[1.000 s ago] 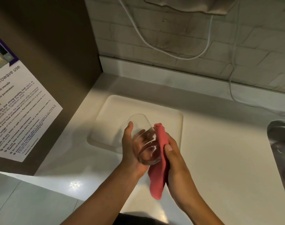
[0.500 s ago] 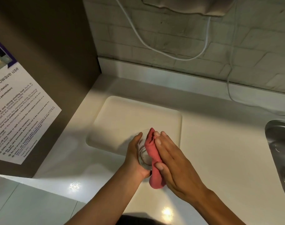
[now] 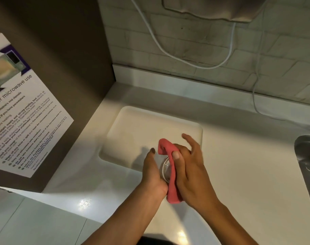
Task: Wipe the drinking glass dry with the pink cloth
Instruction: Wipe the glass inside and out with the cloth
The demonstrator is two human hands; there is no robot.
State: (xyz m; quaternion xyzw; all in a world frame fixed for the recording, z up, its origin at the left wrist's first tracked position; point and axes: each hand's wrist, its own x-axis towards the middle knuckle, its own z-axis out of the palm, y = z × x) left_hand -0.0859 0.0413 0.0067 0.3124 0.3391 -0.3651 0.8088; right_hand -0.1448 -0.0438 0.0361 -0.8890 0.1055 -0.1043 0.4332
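A clear drinking glass (image 3: 165,169) shows only as a sliver between my two hands, held above the white counter. My left hand (image 3: 153,171) grips it from the left side. The pink cloth (image 3: 170,167) is draped over the glass, its top fold poking up and its lower end hanging below my palms. My right hand (image 3: 191,171) presses the cloth against the glass, thumb on the cloth, the other fingers partly spread and blurred. Most of the glass is hidden by the cloth and hands.
A cream tray (image 3: 133,131) lies on the white counter (image 3: 239,165) just beyond my hands. A steel sink (image 3: 308,161) sits at the right edge. A brown panel with a microwave notice (image 3: 23,110) stands on the left. White cables (image 3: 186,61) hang on the brick wall.
The cloth has gone from beside the glass to wrapped over it. My right hand has shifted on the cloth, its fingers now spreading. The glass has turned and is mostly covered.
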